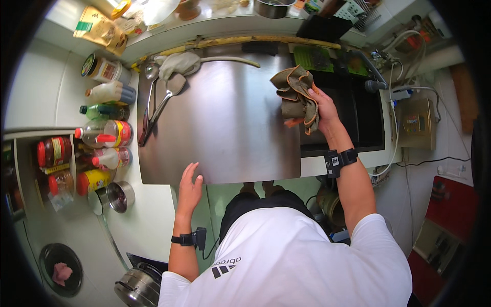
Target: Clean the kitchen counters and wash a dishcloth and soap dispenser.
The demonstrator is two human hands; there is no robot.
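My right hand [325, 107] grips a crumpled brown cleaning cloth [297, 94] with orange edging. The cloth hangs over the right edge of a stainless steel board [226, 126], beside the dark sink [364, 119]. Near the board's front left edge is my left hand [191, 190], fingers apart and holding nothing; whether it touches the steel I cannot tell. On the board's left side lie a metal spatula [174, 86] and a ladle [152, 73]. A pale bundled cloth [179, 64] rests behind them, with a light-coloured stick or tube [232, 60] extending to its right.
Several sauce and oil bottles [111, 94] line the counter at left. Two small metal pots [120, 196] stand in front of them, and a larger steel pot [138, 288] is nearer me. A faucet [375, 86] reaches over the sink. A black board [324, 27] leans at the back.
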